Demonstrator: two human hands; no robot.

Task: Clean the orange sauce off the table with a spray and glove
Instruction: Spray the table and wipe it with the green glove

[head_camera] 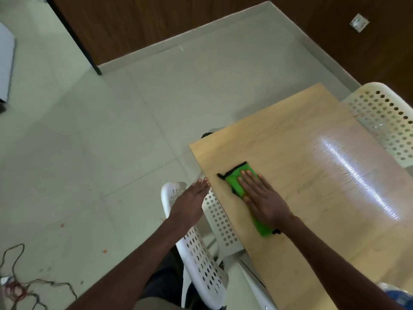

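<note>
right hand (pixel 261 198) flat on green glove (pixel 237 180), table (pixel 312 175).

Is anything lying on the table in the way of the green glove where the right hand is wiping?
Nothing visible. The right hand presses flat on the green glove, and the wooden table around it is bare, with only a wet sheen farther right.

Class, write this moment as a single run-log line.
right hand: flat on green glove, pressing it on table | left hand: open, over white chair | orange sauce: none seen by glove
</note>
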